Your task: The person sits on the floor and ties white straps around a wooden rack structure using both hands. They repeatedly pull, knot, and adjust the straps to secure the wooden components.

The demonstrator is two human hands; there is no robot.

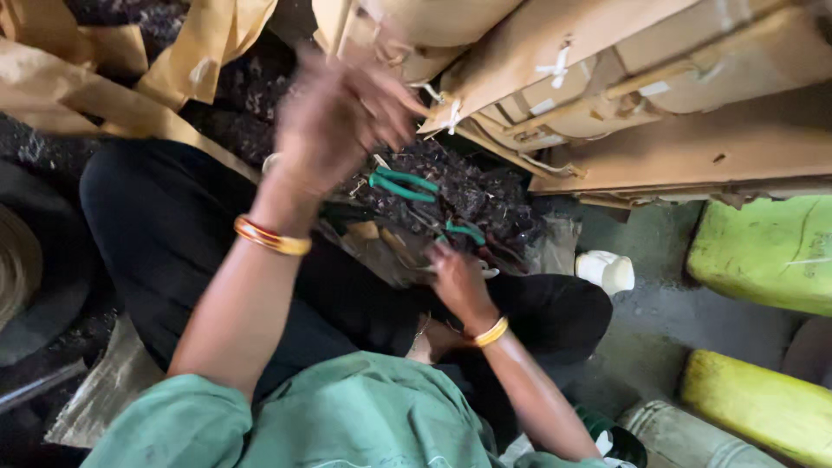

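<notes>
Grey concrete floor (659,321) w/ yellow-green cans (763,251), white cup (607,271), dark scrap heap (468,195).

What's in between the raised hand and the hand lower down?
In the head view, green-handled pliers lie on dark scrap between the left hand and right hand.

Tan paper-wrapped bundles (607,78) lie stacked at the upper right, tied with white strips (555,65). More brown wrapping paper (104,95) lies at the upper left corner. Two yellow-green canisters (767,251) stand at the right edge of the floor, one above the other. No signs or screens are in view.
</notes>
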